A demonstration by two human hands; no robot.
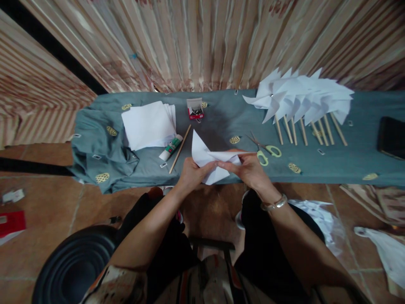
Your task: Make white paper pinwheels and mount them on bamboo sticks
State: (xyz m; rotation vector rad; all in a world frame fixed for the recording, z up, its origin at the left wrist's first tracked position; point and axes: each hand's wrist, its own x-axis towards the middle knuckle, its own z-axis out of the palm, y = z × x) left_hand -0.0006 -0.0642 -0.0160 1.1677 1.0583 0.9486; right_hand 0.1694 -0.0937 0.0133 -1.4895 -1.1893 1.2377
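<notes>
A white paper pinwheel (200,148) is held between my two hands above the cloth's front edge, its pointed blades sticking out. My left hand (193,174) grips it from the left, thumb pressed near its centre. From the right, my right hand (249,169) pinches it, thumb tip close to the other thumb. Behind the hands lie a loose wooden stick (180,147), a glue stick (171,147) and a small red-and-white box (195,110) of metal pins. Scissors (264,151) with pale green handles rest just beyond my right hand.
A stack of white paper sheets (147,126) lies at left on the grey-green cloth (218,122). Several finished pinwheels (303,95) on sticks overlap at the back right, near a dark object (391,137). A black round stool (77,266) stands on the floor, lower left.
</notes>
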